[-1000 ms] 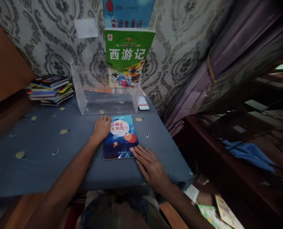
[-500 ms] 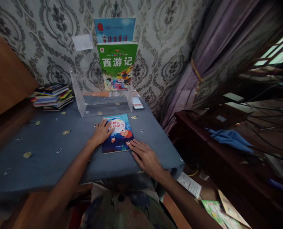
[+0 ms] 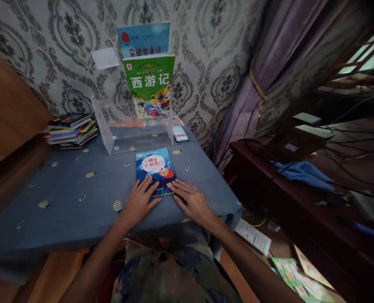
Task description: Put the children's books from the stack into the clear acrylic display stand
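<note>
A blue children's book with a cartoon fish on its cover lies flat on the blue-grey tablecloth. My left hand rests open at the book's near left corner, fingers spread on the cover's edge. At the near right corner my right hand lies flat and open, fingertips touching the book. Behind the book stands a clear acrylic book holder holding a green book and a blue book upright against the wall.
A stack of books sits at the table's back left. A small white object lies right of the holder. A purple curtain hangs on the right, beside a dark bench with a blue cloth. Papers and books lie on the floor.
My left hand has slid from the book's far left edge down to its near left corner. The right hand stayed at the near right corner. The camera view shifted slightly.
</note>
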`<state>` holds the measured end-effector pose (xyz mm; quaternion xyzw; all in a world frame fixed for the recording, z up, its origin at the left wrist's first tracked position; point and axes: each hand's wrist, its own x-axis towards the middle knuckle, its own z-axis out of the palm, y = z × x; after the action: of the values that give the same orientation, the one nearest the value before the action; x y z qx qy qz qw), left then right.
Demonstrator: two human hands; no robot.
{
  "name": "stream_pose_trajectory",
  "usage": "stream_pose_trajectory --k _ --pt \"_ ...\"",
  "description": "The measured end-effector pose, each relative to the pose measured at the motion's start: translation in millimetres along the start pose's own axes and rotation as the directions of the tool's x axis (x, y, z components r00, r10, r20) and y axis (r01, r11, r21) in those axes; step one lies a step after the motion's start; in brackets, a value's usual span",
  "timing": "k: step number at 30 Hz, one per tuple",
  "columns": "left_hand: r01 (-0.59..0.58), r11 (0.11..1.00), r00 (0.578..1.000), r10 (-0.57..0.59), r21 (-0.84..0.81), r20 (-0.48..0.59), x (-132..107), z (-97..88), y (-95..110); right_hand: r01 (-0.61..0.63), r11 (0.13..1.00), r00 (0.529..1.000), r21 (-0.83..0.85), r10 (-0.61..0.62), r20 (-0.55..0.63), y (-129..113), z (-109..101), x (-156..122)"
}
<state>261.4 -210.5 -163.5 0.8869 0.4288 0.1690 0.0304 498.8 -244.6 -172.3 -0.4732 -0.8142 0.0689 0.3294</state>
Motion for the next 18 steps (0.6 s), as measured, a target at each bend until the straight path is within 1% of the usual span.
stream_pose_trajectory --k 5,9,12,14,18 --pt "0.042 0.994 0.998 -0.046 -0.101 -0.041 5.0 -2.1 1.0 -0.04 0.99 0.999 0.138 0.04 0.003 3.5 -5.2 0.5" --pt "0.068 0.986 0.997 -0.073 -0.149 -0.033 6.2 -1.4 3.3 -0.142 0.943 0.989 0.301 0.148 0.003 7.4 -12.3 -0.3" --pt "0.088 0.983 0.995 -0.095 -0.164 -0.038 6.8 -0.7 4.8 -0.178 0.912 0.981 0.37 0.192 0.0 9.5 -14.3 -1.1" --pt "0.089 0.982 0.994 -0.099 -0.166 -0.049 6.9 -2.1 6.5 -0.167 0.914 0.983 0.369 0.182 -0.006 10.0 -13.8 -1.3" --pt "0.06 0.991 0.995 -0.068 -0.118 -0.068 8.4 -9.0 6.6 -0.107 0.94 0.994 0.324 0.114 -0.003 9.1 -13.8 1.0"
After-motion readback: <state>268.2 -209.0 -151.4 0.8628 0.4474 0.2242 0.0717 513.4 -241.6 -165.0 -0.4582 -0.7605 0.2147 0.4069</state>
